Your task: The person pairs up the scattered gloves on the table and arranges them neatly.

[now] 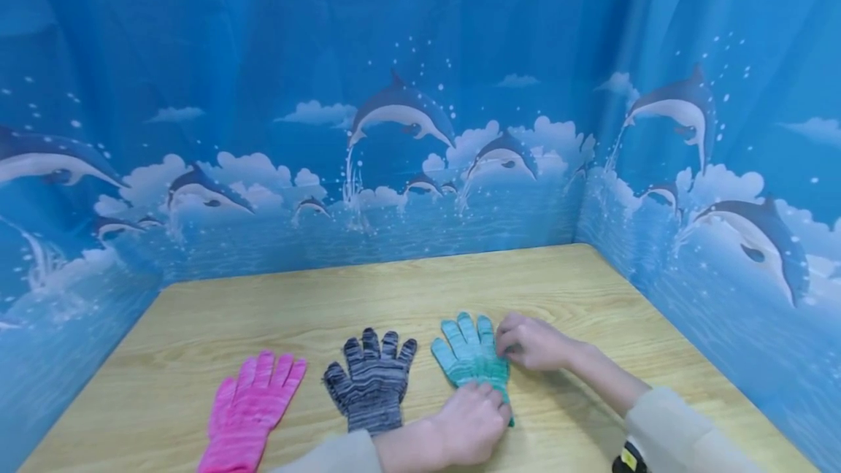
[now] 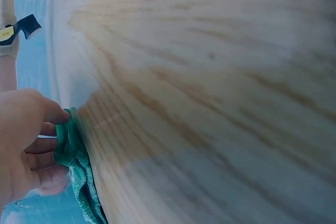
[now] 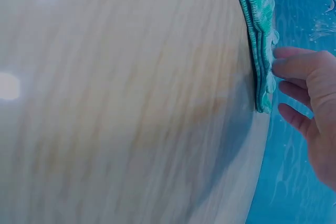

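A teal-green knitted glove [image 1: 474, 360] lies flat on the wooden table, its fingers pointing away from me. My left hand [image 1: 469, 422] covers part of its cuff. In the left wrist view, the thumb and fingers of that hand pinch the cuff [image 2: 65, 142]. At the glove's right side is my right hand [image 1: 535, 342], near its finger end. The right wrist view shows my right fingertips [image 3: 283, 67] right at the edge of the fabric, the fingers loosely bent and spread. The layered side of the glove [image 3: 257, 40] shows there.
A black-and-grey striped glove [image 1: 374, 378] lies left of the green one, with a pink glove [image 1: 250, 411] farther left. All lie on the light wood table [image 1: 315, 305]. A blue curtain [image 1: 296, 42] printed with dolphins surrounds the table's back and sides.
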`<action>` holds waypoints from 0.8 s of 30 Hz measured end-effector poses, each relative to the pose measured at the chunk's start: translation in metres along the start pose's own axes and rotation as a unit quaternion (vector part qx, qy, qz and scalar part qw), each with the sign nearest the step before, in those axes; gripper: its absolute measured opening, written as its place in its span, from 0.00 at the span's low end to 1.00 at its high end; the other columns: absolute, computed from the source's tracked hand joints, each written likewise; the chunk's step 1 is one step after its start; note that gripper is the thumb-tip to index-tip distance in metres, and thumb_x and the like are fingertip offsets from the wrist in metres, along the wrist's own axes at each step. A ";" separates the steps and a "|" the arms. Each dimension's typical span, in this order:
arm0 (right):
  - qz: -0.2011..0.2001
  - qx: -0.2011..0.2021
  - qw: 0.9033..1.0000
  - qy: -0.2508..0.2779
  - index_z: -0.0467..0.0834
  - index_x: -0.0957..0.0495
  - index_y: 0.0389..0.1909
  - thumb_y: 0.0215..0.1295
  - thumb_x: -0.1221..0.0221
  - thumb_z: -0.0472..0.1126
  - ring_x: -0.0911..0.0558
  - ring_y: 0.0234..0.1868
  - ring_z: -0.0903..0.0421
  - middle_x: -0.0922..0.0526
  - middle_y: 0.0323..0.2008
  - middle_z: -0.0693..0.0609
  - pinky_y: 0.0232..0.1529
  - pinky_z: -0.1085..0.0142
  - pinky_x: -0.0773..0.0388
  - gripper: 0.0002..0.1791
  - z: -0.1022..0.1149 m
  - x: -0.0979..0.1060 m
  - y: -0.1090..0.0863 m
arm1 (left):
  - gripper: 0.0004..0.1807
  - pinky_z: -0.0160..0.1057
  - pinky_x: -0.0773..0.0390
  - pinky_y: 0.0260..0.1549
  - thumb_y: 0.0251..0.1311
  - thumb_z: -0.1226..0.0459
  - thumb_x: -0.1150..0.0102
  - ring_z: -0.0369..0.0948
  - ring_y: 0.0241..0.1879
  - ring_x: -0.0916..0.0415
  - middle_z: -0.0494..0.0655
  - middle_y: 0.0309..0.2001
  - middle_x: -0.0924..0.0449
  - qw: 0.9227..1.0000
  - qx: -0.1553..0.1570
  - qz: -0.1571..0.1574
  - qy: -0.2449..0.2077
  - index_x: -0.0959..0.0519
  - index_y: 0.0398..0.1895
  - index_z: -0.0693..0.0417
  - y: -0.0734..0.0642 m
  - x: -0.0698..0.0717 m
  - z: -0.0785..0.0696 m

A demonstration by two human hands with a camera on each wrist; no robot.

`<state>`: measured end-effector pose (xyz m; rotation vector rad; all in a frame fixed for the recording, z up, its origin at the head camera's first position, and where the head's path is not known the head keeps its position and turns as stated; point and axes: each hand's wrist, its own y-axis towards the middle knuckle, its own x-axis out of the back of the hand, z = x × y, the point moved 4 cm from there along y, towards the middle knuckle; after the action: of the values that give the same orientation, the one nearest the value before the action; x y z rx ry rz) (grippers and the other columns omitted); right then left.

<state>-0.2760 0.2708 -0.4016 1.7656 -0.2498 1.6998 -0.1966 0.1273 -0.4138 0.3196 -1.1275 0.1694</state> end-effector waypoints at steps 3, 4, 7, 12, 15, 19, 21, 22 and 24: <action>0.008 0.027 1.000 -0.005 0.49 0.18 0.27 0.43 0.35 0.31 0.25 0.36 0.62 0.23 0.32 0.59 0.40 0.68 0.26 0.10 0.003 0.000 -0.005 | 0.09 0.30 0.32 0.31 0.47 0.56 0.38 0.34 0.31 0.33 0.37 0.29 0.28 1.000 -0.002 -0.002 -0.004 0.21 0.32 0.46 0.000 -0.001 0.000; 0.010 0.032 0.999 -0.007 0.49 0.18 0.27 0.43 0.35 0.31 0.25 0.36 0.63 0.23 0.32 0.60 0.39 0.69 0.26 0.10 0.004 -0.001 -0.006 | 0.09 0.31 0.32 0.32 0.48 0.56 0.38 0.34 0.31 0.32 0.37 0.29 0.27 1.000 -0.004 -0.005 -0.004 0.21 0.32 0.46 0.000 -0.002 0.000; 0.005 0.037 0.999 -0.021 0.49 0.18 0.28 0.44 0.34 0.34 0.26 0.36 0.63 0.24 0.33 0.59 0.38 0.70 0.26 0.09 0.004 -0.005 -0.008 | 0.10 0.32 0.30 0.38 0.48 0.57 0.38 0.34 0.33 0.32 0.37 0.31 0.27 1.000 -0.005 -0.002 -0.016 0.20 0.34 0.47 -0.001 -0.002 0.001; -0.005 0.049 0.998 -0.038 0.50 0.18 0.27 0.46 0.34 0.36 0.25 0.38 0.62 0.23 0.33 0.60 0.41 0.69 0.26 0.07 0.002 -0.009 -0.009 | 0.10 0.33 0.30 0.41 0.48 0.58 0.37 0.34 0.34 0.31 0.37 0.31 0.27 0.999 -0.005 0.004 -0.032 0.20 0.35 0.47 -0.002 -0.002 0.002; -0.007 0.059 0.998 -0.035 0.49 0.18 0.27 0.47 0.35 0.35 0.24 0.38 0.62 0.21 0.33 0.59 0.42 0.68 0.26 0.07 0.002 -0.008 -0.009 | 0.09 0.33 0.30 0.40 0.49 0.58 0.38 0.34 0.34 0.31 0.38 0.31 0.27 0.999 -0.006 0.004 -0.036 0.20 0.35 0.47 -0.001 -0.003 0.002; -0.007 0.068 0.997 -0.029 0.47 0.19 0.27 0.46 0.36 0.33 0.24 0.39 0.61 0.20 0.33 0.58 0.43 0.69 0.26 0.07 0.002 -0.006 -0.009 | 0.09 0.33 0.30 0.39 0.49 0.58 0.38 0.35 0.34 0.31 0.38 0.31 0.28 1.000 -0.006 0.000 -0.031 0.20 0.35 0.46 0.000 -0.003 0.002; -0.006 0.070 0.997 -0.029 0.47 0.19 0.27 0.45 0.36 0.33 0.24 0.39 0.61 0.20 0.33 0.57 0.43 0.69 0.26 0.07 0.002 -0.005 -0.008 | 0.09 0.33 0.30 0.39 0.49 0.57 0.38 0.34 0.34 0.31 0.37 0.30 0.28 1.000 -0.005 -0.003 -0.027 0.20 0.34 0.46 0.000 -0.002 0.002; -0.005 0.072 0.997 -0.030 0.47 0.19 0.27 0.45 0.36 0.33 0.24 0.38 0.61 0.21 0.33 0.57 0.43 0.70 0.26 0.07 0.002 -0.005 -0.008 | 0.08 0.33 0.30 0.38 0.49 0.57 0.39 0.34 0.34 0.31 0.37 0.31 0.28 1.000 -0.005 -0.003 -0.027 0.20 0.34 0.46 0.000 -0.002 0.002; -0.008 0.079 0.996 -0.033 0.47 0.18 0.26 0.45 0.36 0.33 0.25 0.38 0.62 0.21 0.33 0.58 0.42 0.71 0.27 0.07 0.002 -0.005 -0.008 | 0.08 0.32 0.30 0.38 0.49 0.57 0.39 0.34 0.34 0.31 0.37 0.31 0.28 1.000 -0.005 -0.004 -0.027 0.20 0.34 0.46 0.000 -0.002 0.002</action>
<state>-0.2706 0.2735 -0.4090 1.9359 -0.1344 1.6911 -0.1994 0.1266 -0.4150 0.3217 -1.1802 0.1483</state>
